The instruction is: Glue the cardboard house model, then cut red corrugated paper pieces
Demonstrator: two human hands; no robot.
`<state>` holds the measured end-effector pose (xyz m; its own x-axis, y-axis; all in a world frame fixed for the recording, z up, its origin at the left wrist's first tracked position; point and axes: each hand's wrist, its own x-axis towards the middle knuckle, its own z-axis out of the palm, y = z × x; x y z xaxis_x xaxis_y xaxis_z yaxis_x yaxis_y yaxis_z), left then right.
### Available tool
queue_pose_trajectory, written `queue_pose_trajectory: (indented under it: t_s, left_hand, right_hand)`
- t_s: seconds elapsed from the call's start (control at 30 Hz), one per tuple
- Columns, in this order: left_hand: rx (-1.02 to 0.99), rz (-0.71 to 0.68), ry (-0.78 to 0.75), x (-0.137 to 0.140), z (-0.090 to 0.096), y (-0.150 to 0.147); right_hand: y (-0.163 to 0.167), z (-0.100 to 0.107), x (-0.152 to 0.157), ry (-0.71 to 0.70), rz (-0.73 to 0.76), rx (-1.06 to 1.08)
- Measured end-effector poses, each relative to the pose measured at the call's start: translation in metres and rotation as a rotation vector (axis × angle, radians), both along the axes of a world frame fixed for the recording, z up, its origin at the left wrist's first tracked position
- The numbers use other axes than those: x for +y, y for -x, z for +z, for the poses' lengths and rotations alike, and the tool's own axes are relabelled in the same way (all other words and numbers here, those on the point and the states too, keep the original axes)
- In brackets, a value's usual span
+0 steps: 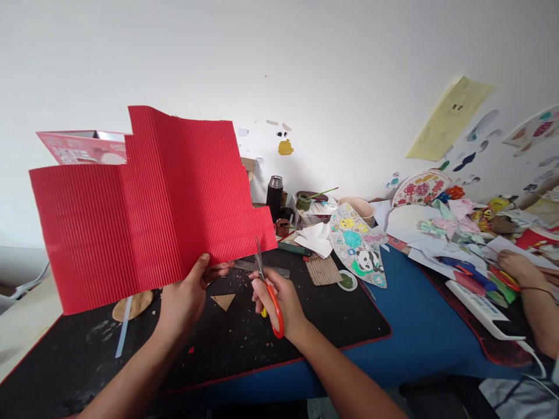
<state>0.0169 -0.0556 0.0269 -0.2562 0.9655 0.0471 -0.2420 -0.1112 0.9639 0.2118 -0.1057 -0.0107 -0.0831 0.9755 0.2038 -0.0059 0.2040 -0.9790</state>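
Note:
A large sheet of red corrugated cardboard (192, 192) with stepped, cut-out edges is held up over the black mat. My left hand (186, 297) pinches its lower edge, thumb in front and fingers behind. My right hand (282, 302) grips scissors (275, 311) with orange-red handles, blades pointing up. The blades overlap the lower right corner of the sheet; whether they are biting into it I cannot tell. Below the hands lie a small tan triangle of card (223, 301) and a metal ruler (275, 271), partly hidden.
Around the black mat (305, 343) stand a dark thermos (275, 195), a paint jar (282, 227), corrugated brown card (322, 270) and a panda-decorated fan (360, 250). A white power strip (478, 308) lies at right, near another person's hand (519, 267). A pink box (82, 148) stands behind the sheet.

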Motion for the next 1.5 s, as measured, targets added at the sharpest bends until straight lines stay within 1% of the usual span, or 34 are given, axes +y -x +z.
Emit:
queue_pose_trajectory:
  t_s: [0.1,0.3,0.47,0.63,0.77,0.97,1.13,1.33,1.43,1.5]
  left_hand:
    - [-0.100,-0.027,0.007,-0.001,0.002,-0.004]
    - [-0.144,-0.034,0.012,-0.004,0.005,-0.006]
    - [-0.127,-0.029,0.024,-0.003,0.003,-0.005]
    - [-0.073,-0.028,0.034,-0.006,0.005,-0.005]
    - [-0.073,-0.033,0.055,-0.010,0.005,-0.006]
    - [-0.139,0.016,0.041,-0.012,0.007,-0.009]
    - [-0.110,0.004,0.057,-0.012,0.011,-0.009]
    - [-0.030,-0.010,0.063,-0.010,0.000,-0.006]
    - [-0.037,-0.037,0.054,-0.008,-0.004,-0.004]
    - [-0.051,-0.048,0.051,-0.008,-0.004,-0.003]
  right_hand:
    - [-0.001,-0.001,0.000,-0.003,-0.018,-0.015]
    - [-0.002,-0.004,0.001,0.001,-0.025,-0.021]
    - [-0.003,-0.007,0.000,0.001,-0.027,-0.037]
    - [-0.002,-0.005,0.001,-0.002,-0.026,-0.030]
    - [-0.002,-0.003,0.001,-0.002,-0.032,-0.050]
    - [-0.002,-0.004,0.000,-0.012,-0.043,-0.068]
    - [-0.002,-0.003,0.000,0.005,-0.044,-0.041]
    - [-0.002,0.000,0.000,0.028,-0.049,-0.027]
    - [-0.002,0.001,0.000,0.022,-0.052,-0.039]
    - [-0.002,0.000,0.000,0.017,-0.050,-0.040]
